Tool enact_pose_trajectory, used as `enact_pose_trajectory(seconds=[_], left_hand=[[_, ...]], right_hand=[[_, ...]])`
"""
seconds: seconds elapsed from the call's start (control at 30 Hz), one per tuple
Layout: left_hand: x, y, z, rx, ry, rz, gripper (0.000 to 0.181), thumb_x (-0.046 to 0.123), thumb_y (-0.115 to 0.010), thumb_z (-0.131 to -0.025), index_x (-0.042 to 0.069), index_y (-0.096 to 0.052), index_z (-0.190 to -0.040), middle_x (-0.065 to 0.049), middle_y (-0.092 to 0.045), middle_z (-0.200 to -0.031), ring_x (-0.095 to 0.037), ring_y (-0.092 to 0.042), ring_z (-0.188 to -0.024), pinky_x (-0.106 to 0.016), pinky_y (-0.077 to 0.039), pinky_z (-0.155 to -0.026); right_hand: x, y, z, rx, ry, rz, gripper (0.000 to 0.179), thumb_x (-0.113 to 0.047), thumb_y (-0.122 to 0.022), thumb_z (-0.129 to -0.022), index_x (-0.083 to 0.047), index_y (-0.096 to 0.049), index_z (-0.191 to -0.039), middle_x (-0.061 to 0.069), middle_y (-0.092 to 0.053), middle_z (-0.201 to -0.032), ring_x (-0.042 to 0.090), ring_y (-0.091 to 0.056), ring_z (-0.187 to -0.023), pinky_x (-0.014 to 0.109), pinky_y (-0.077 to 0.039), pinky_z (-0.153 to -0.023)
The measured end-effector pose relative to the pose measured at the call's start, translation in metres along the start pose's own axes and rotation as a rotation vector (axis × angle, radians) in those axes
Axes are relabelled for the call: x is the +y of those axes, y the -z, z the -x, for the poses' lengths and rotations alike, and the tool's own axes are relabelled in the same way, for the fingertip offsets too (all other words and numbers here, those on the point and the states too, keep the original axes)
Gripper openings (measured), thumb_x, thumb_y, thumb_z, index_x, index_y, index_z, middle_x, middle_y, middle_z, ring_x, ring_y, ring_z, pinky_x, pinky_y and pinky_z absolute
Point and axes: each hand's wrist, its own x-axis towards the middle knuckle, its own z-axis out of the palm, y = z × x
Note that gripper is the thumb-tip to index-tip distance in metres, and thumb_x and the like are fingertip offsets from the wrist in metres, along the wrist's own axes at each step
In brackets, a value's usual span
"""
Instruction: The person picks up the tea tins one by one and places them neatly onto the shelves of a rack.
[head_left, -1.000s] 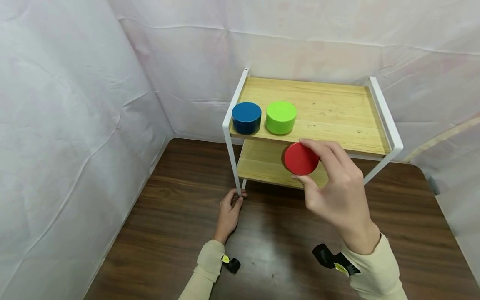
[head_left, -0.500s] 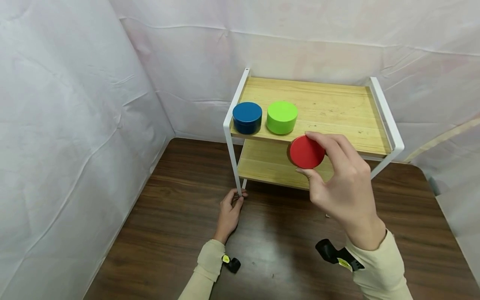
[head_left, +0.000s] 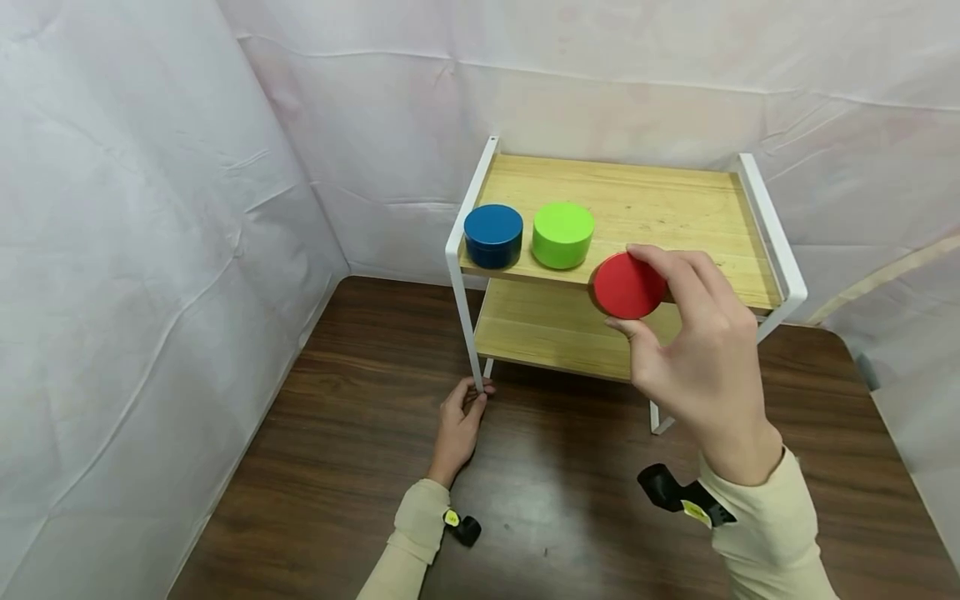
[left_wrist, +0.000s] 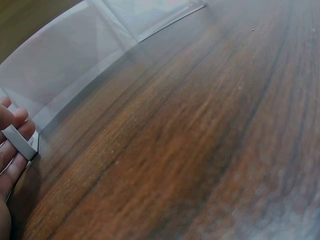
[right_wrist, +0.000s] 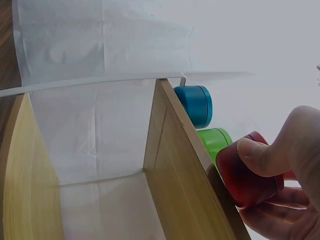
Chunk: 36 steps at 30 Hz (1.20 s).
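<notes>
My right hand (head_left: pixel 705 358) grips a red round tin (head_left: pixel 628 286) between thumb and fingers, in front of the upper board's front edge. The right wrist view shows the red tin (right_wrist: pixel 245 175) beside that edge, with the thumb across its side. A lime green round tin (head_left: pixel 562 236) and a dark blue one (head_left: pixel 493 237) stand side by side at the left front of the upper board (head_left: pixel 660 208). Down on the table, my left hand (head_left: pixel 457 425) holds the foot of the rack's white front left leg (head_left: pixel 467 325); in the left wrist view, fingers (left_wrist: pixel 20 132) wrap around the white leg.
The two-tier rack has a lower wooden board (head_left: pixel 547 329) and white metal sides, the right one (head_left: pixel 772 229) behind my right hand. It stands on a dark wood-grain table (head_left: pixel 352 417). White cloth (head_left: pixel 150 250) hangs at the left and back.
My right hand has moved up and to the right with the red tin, from below the upper board's edge to level with it. The left hand has stayed at the leg.
</notes>
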Motion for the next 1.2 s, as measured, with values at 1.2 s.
enact_pose_trajectory(seconds=[1.2], left_hand=[[-0.005, 0.004, -0.001, 0.009, -0.021, 0.011, 0.020, 0.012, -0.060, -0.108, 0.004, -0.069, -0.124, -0.011, -0.076, -0.116, -0.026, -0.071, -0.116, -0.028, -0.055, -0.102]], right_hand=[[0.029, 0.002, -0.031, -0.043, -0.114, 0.020, 0.057, 0.002, -0.081, -0.082, -0.001, -0.066, -0.137, 0.022, -0.068, -0.118, 0.033, -0.062, -0.104, 0.032, -0.040, -0.086]])
